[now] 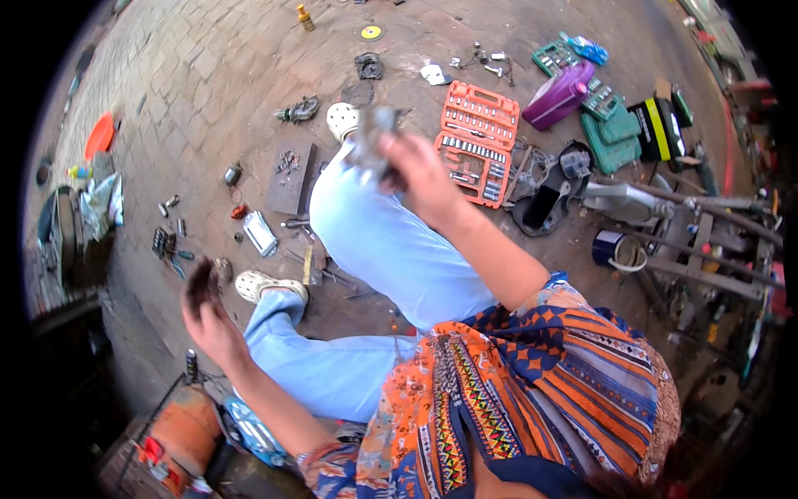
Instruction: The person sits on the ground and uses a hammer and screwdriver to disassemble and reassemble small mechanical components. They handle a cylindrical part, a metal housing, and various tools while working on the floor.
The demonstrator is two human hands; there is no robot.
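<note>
My right hand (424, 183) is raised over my right knee and grips a grey metal part (374, 145), blurred by motion, so its exact kind is unclear. My left hand (208, 320) is held out at the left with its fingers stretched and the thumb apart. Its fingertips look dark with grime, and nothing shows in it. Beyond those fingers a small roundish part (223, 268) lies on the ground. An orange socket set case (478, 141) lies unfolded to the right of my right hand, with sockets in its slots.
A dark block (291, 187) bears small hardware, near a white rectangular piece (260, 233). At the right stand a purple jug (559, 96), green tool cases (611, 137), a black-and-yellow box (658, 129), a paint bucket (617, 249) and a metal frame (706, 258). An orange tank (187, 428) sits lower left.
</note>
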